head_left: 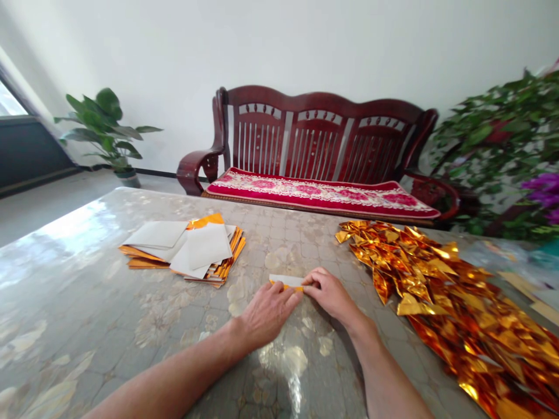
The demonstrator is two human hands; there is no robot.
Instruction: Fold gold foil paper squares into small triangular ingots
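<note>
A small sheet of gold-and-white foil paper, folded to a narrow strip, lies on the table in front of me. Its white side faces up along the far edge, and a gold band shows along the near edge. My left hand holds the strip down, fingers together over its near edge. At the strip's right end, my right hand pinches the corner between thumb and curled fingers. Left of my hands sits a stack of flat foil paper sheets, mostly white side up. To the right spreads a large heap of folded gold foil pieces.
A patterned, shiny cover lies over the table. Beyond it stands a dark red wooden bench with a red floral cushion. A potted plant is at the back left, leafy greenery at the right. Clear plastic lies behind the heap.
</note>
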